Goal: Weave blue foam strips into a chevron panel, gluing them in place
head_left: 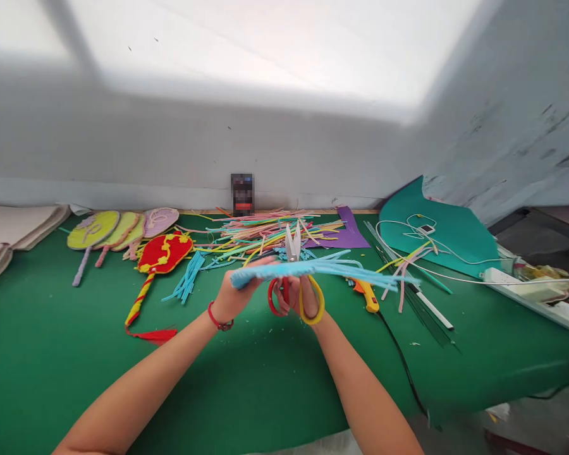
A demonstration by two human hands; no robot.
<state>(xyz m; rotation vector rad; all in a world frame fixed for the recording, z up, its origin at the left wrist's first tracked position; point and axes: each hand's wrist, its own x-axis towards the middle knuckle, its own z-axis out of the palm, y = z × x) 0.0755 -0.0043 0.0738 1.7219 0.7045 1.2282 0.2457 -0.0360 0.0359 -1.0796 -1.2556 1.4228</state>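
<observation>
My left hand [237, 297] is closed around one end of a bundle of light-blue pipe cleaners [322, 266], which stretches out to the right and fans apart at its far end. Behind the bundle, my right hand [294, 291] grips scissors [293, 243] with one red and one yellow handle loop. The blades point up and away, slightly apart, and the bundle crosses in front of them. Part of my right hand is hidden by the bundle. Short blue pipe cleaner pieces [187, 278] lie to the left of my left hand.
Loose pastel pipe cleaners [260, 230] are heaped at the back. Several fan-shaped pieces, one a red fan [164, 254], lie at left. On the right are a yellow glue gun [370, 297] with a black cord, a teal sheet [455, 237], a white cable and a power strip [531, 291].
</observation>
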